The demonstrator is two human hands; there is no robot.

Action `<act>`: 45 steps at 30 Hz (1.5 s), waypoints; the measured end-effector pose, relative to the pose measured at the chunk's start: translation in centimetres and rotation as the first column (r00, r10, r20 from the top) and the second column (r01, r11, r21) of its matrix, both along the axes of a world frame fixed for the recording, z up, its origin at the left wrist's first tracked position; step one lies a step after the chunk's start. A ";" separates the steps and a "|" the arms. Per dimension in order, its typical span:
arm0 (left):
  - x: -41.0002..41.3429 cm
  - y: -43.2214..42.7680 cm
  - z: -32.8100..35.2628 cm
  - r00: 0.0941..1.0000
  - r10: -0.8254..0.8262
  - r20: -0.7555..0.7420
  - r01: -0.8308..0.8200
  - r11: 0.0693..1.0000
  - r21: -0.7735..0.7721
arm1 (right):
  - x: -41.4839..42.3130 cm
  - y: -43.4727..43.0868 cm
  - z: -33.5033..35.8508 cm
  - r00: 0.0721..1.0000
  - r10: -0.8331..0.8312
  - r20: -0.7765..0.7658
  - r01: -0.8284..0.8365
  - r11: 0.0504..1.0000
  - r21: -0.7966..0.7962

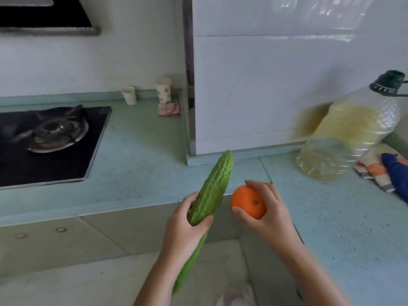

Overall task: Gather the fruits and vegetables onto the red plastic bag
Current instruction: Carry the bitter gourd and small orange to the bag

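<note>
My left hand (187, 224) grips a long bumpy green bitter gourd (215, 191) around its middle, holding it tilted with its tip pointing up and to the right above the counter's inner corner. My right hand (268, 208) holds a round orange (248, 205) between thumb and fingers, just right of the gourd and above the counter edge. Both are held in the air. No red plastic bag is in view.
The pale blue counter (141, 173) wraps round a corner. A black gas hob (48, 140) lies at the left. Two paper cups (163, 89) and a folded cloth stand at the back. A large oil bottle (355, 131) and a blue-and-orange cloth (384, 171) sit at the right.
</note>
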State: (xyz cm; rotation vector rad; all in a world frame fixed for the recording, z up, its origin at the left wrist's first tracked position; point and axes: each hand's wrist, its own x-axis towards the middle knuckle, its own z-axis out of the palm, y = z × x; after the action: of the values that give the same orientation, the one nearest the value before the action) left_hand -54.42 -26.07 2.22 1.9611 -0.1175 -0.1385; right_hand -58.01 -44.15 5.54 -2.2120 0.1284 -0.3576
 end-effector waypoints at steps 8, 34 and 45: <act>-4.4 12.1 0.7 0.955 0.297 -0.008 -0.297 0.954 -0.037 | 1.5 11.5 0.5 0.961 0.277 -0.007 -0.277 0.961 0.014; 3.4 45.0 0.9 0.466 0.884 -0.033 -0.880 0.467 0.083 | 21.3 51.1 -0.2 0.518 0.854 0.035 -0.851 0.512 0.114; 4.6 56.3 -0.6 0.332 0.939 -0.091 -0.942 0.335 0.025 | 24.5 64.0 -2.0 0.401 0.916 -0.013 -0.912 0.401 0.092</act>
State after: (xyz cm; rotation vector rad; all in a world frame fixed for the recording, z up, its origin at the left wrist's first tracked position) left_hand -49.79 30.22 1.62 1.6784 1.1151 0.5681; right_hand -33.47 19.81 3.58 -1.8620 -1.0379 0.3574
